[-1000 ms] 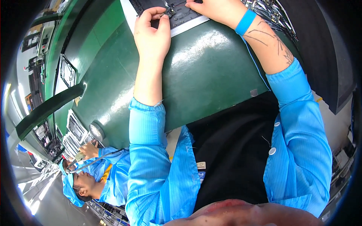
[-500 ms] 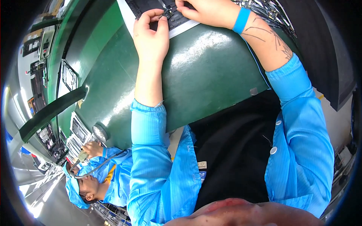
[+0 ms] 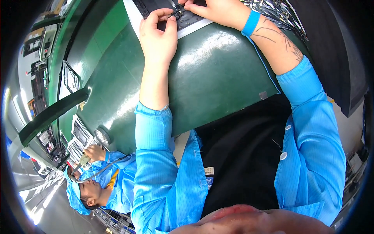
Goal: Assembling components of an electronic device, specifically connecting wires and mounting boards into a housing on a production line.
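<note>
At the top edge lies a flat dark housing [image 3: 191, 22] with a pale metal rim, partly covered by my hands. My left hand [image 3: 159, 41] rests at its near left corner, thumb and index finger closed on a small dark circuit board [image 3: 177, 14]. Close by on the right, my right hand [image 3: 222, 12] hovers over the housing with thumb and fingers pinched together. Whatever is in that pinch is too small and too near the picture's edge to make out. A blue wristband [image 3: 250, 22] with a thin cord circles my right wrist.
The green tabletop [image 3: 218, 74] runs below the housing. Thin dark and silver strips [image 3: 286, 17] are heaped at the upper right. On the left are a dark curved bar [image 3: 54, 113], a round lamp-like object [image 3: 102, 136], stacked frames [image 3: 80, 130] and a co-worker [image 3: 117, 175] in blue, holding a tool.
The housing and both my hands sit slightly lower and further right in the picture. My right fingers have shifted a little over the housing; my left hand keeps its pinch.
</note>
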Action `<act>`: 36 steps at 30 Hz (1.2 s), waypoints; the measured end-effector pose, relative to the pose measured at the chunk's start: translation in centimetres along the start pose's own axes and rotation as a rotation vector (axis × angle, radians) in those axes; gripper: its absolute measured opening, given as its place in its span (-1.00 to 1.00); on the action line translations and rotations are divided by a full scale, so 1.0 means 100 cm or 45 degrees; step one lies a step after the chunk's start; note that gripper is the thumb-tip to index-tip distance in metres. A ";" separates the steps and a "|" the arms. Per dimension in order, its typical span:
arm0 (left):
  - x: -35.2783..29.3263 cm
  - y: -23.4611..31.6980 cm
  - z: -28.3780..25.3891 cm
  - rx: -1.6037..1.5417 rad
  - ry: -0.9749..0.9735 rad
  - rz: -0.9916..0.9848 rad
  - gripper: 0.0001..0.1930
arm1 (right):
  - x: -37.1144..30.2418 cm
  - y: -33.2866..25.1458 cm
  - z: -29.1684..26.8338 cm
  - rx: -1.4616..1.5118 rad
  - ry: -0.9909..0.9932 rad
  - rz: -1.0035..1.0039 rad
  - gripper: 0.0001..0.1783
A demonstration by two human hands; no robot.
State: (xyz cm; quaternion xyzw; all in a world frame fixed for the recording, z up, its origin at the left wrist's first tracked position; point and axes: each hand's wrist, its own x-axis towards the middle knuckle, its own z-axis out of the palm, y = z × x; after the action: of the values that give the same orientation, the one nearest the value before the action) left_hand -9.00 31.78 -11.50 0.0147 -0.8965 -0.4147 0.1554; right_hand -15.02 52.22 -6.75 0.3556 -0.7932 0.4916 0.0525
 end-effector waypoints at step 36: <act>0.002 0.003 0.003 -0.028 -0.010 0.135 -0.81 | -0.003 0.027 0.003 0.024 -0.120 0.214 -0.82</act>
State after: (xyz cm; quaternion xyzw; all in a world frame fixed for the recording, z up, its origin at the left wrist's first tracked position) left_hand -9.26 32.20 -11.38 -0.0361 -0.8920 -0.4157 0.1737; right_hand -16.39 52.82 -9.03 0.3111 -0.8170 0.4846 -0.0295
